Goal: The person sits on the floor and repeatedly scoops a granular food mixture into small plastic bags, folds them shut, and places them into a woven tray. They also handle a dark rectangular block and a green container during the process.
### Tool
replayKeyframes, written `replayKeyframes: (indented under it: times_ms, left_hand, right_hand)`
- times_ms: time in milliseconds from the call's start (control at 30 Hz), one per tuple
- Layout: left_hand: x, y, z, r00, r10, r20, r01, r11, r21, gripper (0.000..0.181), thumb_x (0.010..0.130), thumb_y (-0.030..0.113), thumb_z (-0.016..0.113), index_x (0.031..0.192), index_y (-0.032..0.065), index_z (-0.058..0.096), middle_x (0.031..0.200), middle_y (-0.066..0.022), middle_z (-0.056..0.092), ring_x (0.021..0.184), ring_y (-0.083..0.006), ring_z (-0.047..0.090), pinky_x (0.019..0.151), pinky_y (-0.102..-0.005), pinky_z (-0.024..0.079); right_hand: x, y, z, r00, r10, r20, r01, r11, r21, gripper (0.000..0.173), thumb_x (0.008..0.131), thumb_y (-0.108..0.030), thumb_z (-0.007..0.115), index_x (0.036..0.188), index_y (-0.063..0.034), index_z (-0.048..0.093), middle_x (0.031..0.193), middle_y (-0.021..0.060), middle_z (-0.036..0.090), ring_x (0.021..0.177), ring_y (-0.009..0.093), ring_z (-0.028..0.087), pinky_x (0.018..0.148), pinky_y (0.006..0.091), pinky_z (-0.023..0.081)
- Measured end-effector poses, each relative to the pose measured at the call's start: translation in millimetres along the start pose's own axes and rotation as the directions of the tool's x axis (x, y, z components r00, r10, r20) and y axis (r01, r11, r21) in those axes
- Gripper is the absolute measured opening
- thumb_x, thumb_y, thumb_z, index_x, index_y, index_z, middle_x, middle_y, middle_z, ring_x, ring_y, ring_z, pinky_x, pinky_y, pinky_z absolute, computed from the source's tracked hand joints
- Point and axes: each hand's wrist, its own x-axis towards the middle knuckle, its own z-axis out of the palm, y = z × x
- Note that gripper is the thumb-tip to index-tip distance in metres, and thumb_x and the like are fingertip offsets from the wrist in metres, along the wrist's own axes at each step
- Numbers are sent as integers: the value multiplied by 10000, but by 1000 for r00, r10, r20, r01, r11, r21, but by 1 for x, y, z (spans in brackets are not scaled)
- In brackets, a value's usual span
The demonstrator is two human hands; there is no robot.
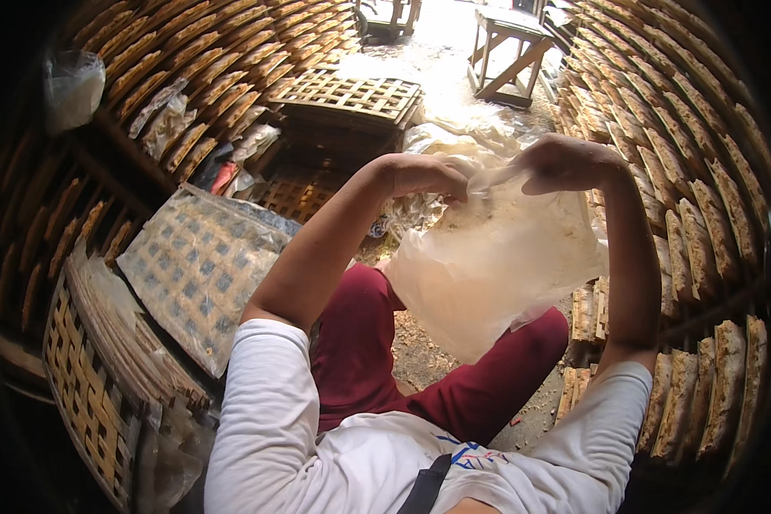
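My left hand (pixel 434 177) and my right hand (pixel 559 164) are raised in front of me, both gripping the upper edge of a large translucent plastic sheet or bag (pixel 495 257). The plastic hangs down over my knees, and light brown crumbs cling to its upper part. Some fingertips are blurred or hidden in its folds. Behind my hands lies a heap of crumpled plastic (pixel 469 132). To my left a woven bamboo tray (pixel 199 263) is covered with clear plastic.
Racks with rows of light brown slabs (pixel 700 218) curve along both sides. A stack of woven trays (pixel 90 372) leans at the lower left, and more trays (pixel 353 93) lie ahead. Beyond stands a wooden stool (pixel 514 51). A plastic bag (pixel 74 90) hangs at the upper left.
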Motion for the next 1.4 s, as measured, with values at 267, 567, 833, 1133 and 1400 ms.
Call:
replayKeyframes:
  times_ms: [267, 567, 833, 1133, 1400]
  left_hand:
    - [-6, 14, -23, 924, 381, -32, -366, 856, -364, 469, 764, 283, 647, 1115, -25, 599, 1100, -73, 605, 1047, -169, 531, 967, -313, 350]
    - [-50, 50, -69, 890, 334, -310, -453, 724, -520, 400, 824, 259, 604, 1139, 14, 584, 1112, -126, 610, 987, -247, 598, 890, -371, 481]
    - [-101, 107, -94, 374, 812, -449, -678, 569, 465, 178, 883, 112, 498, 997, 44, 617, 1038, -117, 609, 936, -228, 592, 859, -372, 490]
    - [-185, 116, -81, 548, 600, -583, -596, 769, 231, 216, 820, 131, 610, 1019, 47, 615, 959, -88, 628, 922, -217, 596, 812, -368, 503]
    - [-291, 128, -32, 574, 263, -776, 40, 937, 347, 529, 763, 401, 710, 1127, 34, 598, 975, -65, 641, 895, -153, 605, 813, -312, 477]
  right_hand:
    - [-28, 14, -35, 972, -57, -228, 34, 994, -103, 204, 850, -186, 640, 962, -22, 687, 713, 114, 639, 597, 116, 560, 595, 281, 475]
    - [-30, -5, -65, 859, -88, -504, -94, 941, -325, 245, 855, -219, 639, 838, 25, 651, 686, 110, 598, 617, 132, 527, 621, 298, 447]
    - [-21, -41, -82, 672, -122, -730, -174, 933, -315, 329, 856, -281, 629, 1044, -12, 647, 988, 120, 660, 871, 157, 613, 818, 280, 459]
    - [7, -39, -122, 562, -512, -649, -209, 672, -711, 184, 884, -158, 584, 1032, -97, 673, 1143, 109, 630, 1038, 246, 612, 875, 315, 473]
    - [43, -75, -140, 407, -755, -514, -202, 475, -857, 187, 871, -97, 580, 1050, -69, 629, 1092, 94, 632, 974, 242, 620, 827, 298, 482]
